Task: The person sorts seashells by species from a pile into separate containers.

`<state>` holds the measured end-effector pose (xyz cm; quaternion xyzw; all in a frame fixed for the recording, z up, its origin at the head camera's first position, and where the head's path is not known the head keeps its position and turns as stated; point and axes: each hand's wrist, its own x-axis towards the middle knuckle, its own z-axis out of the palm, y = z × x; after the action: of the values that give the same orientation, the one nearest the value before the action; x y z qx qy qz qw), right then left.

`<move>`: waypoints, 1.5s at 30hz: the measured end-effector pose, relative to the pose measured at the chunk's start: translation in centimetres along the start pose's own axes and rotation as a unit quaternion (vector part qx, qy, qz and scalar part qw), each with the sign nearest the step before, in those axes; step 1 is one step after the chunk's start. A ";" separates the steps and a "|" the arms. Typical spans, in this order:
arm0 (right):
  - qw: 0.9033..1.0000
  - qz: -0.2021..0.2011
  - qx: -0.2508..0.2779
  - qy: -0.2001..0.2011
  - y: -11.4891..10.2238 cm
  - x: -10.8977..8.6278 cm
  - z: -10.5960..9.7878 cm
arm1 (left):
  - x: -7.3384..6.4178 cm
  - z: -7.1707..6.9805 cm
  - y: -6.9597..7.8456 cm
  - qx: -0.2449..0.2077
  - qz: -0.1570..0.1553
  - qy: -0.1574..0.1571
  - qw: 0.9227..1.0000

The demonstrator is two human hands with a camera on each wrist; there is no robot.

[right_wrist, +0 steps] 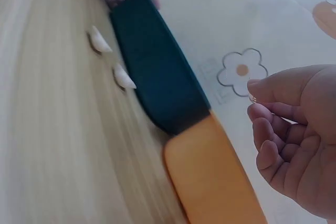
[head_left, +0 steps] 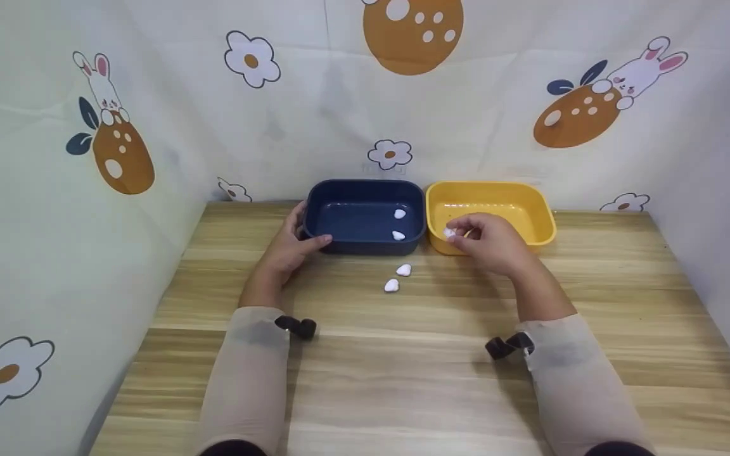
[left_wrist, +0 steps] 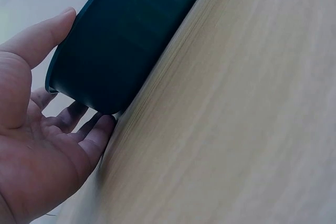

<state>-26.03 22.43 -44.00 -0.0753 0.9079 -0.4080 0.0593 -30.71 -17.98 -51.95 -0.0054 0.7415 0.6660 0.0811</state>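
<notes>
My left hand (head_left: 287,244) holds the left end of a dark blue plastic bin (head_left: 365,247), its thumb on the near rim and its fingers curled around the end wall. Over the left part of a yellow bin (head_left: 545,232), my right hand (head_left: 490,242) pinches a small white pebble (head_left: 449,232) between thumb and fingertips. In the right wrist view the fingers mostly hide that pebble. Inside the blue bin, near its right end, lie a white pebble (head_left: 399,214) and another pebble (head_left: 398,235).
Two more white pebbles, one pebble (head_left: 404,270) and a nearer pebble (head_left: 391,285), lie on the wooden table (head_left: 397,367) before the blue bin. The bins stand side by side at the back, close to a patterned cloth wall (head_left: 314,126).
</notes>
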 end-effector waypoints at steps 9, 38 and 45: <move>0.997 0.030 0.028 0.058 1.8 0.2 -3.1 | -0.1 0.0 0.1 -0.001 -0.002 0.000 1.000; 0.986 0.064 0.077 0.135 3.8 0.4 -4.2 | -0.2 0.1 0.1 0.005 0.005 0.004 1.000; 0.990 0.054 0.073 0.112 3.4 0.6 -3.7 | -0.1 0.1 0.1 0.008 0.001 0.009 1.000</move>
<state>-27.49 27.26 -44.15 0.0245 0.8793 -0.4754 -0.0152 -30.59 -17.90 -51.86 -0.0096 0.7478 0.6598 0.0737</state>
